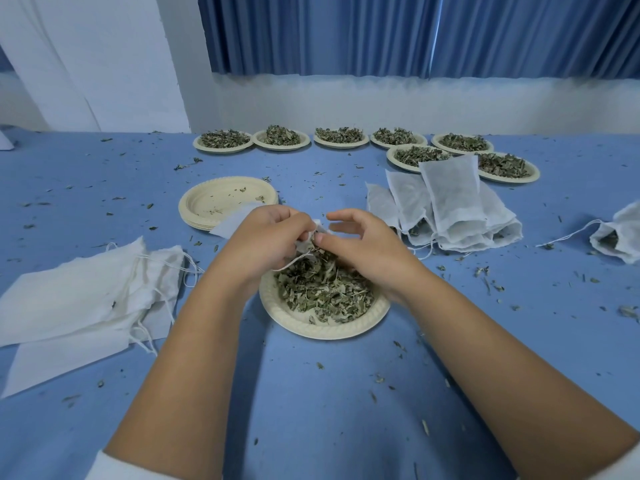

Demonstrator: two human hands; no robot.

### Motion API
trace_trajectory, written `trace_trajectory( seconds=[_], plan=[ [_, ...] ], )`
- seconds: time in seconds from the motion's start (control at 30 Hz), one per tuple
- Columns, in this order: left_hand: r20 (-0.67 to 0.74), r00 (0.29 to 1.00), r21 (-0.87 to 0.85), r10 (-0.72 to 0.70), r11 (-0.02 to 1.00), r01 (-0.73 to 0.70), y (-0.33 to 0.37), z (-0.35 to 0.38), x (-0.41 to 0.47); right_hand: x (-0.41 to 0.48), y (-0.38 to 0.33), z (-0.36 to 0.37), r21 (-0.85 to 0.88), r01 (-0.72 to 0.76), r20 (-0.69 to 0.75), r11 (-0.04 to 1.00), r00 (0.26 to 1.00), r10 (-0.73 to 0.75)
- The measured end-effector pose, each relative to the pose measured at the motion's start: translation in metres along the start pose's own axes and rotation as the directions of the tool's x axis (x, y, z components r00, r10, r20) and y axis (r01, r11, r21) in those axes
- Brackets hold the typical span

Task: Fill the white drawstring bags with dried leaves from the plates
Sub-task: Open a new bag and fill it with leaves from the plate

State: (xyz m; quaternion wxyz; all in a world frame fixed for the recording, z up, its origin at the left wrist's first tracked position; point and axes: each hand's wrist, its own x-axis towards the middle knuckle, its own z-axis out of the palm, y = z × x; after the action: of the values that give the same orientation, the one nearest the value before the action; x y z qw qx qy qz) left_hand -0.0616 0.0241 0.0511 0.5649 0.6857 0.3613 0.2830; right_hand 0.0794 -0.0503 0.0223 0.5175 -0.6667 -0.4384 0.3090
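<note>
Leaves (322,292), dry and crumbly, heap the near plate (322,330) on the desk (311,410). They look almost weightless and brittle, apt to scatter, so small loose pinches would suit them best. Flat empty bags (79,299) lie to the plate's left.

Above its far rim the left hand (266,237) pinches the mouth of a white bag (232,223) with curled fingers (296,225). The cloth looks thin and limp, so the hem by the string is the place to hold it open. The right hand (363,247) lays its thumb at that mouth, the other fingers loosely curved. Whether it pinches cloth or leaves I cannot tell, and the bag's middle is hidden behind the left hand.

Further back are a stack of empty plates (207,199), filled bags (453,206) and a row of full plates (341,142).
</note>
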Motion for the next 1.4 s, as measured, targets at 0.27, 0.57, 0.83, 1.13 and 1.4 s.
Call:
trace_trajectory(
  seconds=[0.27, 0.57, 0.83, 1.13, 1.4],
  plan=[
    [0.046, 0.999, 0.085, 0.022, 0.996, -0.026, 0.001, 0.001, -0.002, -0.002, 0.003, 0.005, 0.167, -0.046, 0.011, 0.985, 0.999, 0.045],
    [0.006, 0.998, 0.175, 0.055, 0.983, -0.055, -0.001, 0.006, -0.003, 0.001, 0.002, 0.007, 0.133, -0.055, -0.153, 0.990, 0.985, 0.076],
    [-0.194, 0.974, 0.016, 0.116, 0.993, -0.115, 0.003, 0.003, -0.005, 0.002, -0.010, -0.005, 0.398, -0.198, 0.037, 0.896, 0.979, 0.200],
    [-0.121, 0.989, 0.062, 0.080, 0.995, -0.073, 0.001, 0.004, -0.003, -0.008, -0.013, 0.002, 0.267, 0.030, -0.055, 0.963, 0.998, -0.016],
    [-0.036, 0.995, 0.061, 0.092, 0.994, -0.090, 0.003, 0.005, -0.004, -0.004, -0.005, 0.003, 0.142, -0.040, -0.088, 0.989, 0.995, 0.053]
  ],
)
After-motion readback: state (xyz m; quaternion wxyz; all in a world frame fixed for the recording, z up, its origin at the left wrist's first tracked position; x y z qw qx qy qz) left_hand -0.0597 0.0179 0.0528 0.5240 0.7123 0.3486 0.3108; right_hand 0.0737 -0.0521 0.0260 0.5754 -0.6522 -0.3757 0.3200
